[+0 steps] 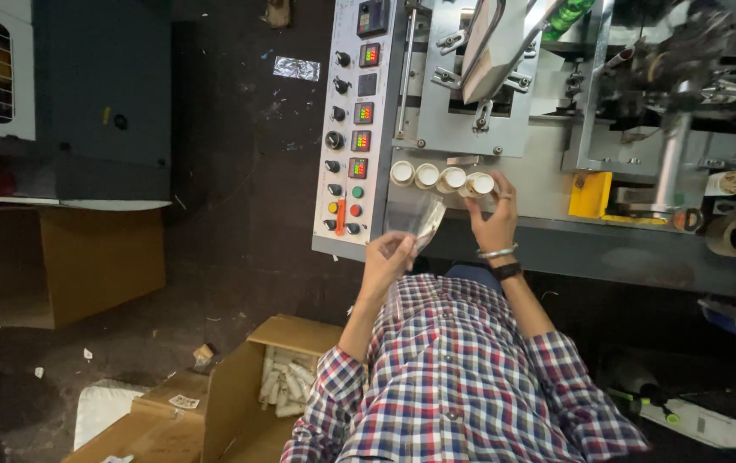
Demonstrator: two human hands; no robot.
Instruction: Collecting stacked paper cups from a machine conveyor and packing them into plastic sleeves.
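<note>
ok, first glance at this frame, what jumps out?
The row of small round white-capped cream containers on the grey machine ledge at centre, with the right hand closed round the rightmost one. Just left of it, the left hand holds a clear plastic bag. Beside them stands the white control panel with its black knobs and coloured buttons.

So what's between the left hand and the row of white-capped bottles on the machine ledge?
In the head view, a clear plastic bag, held by the left hand, lies between it and the bottles. The right hand grips the end bottle.
</note>
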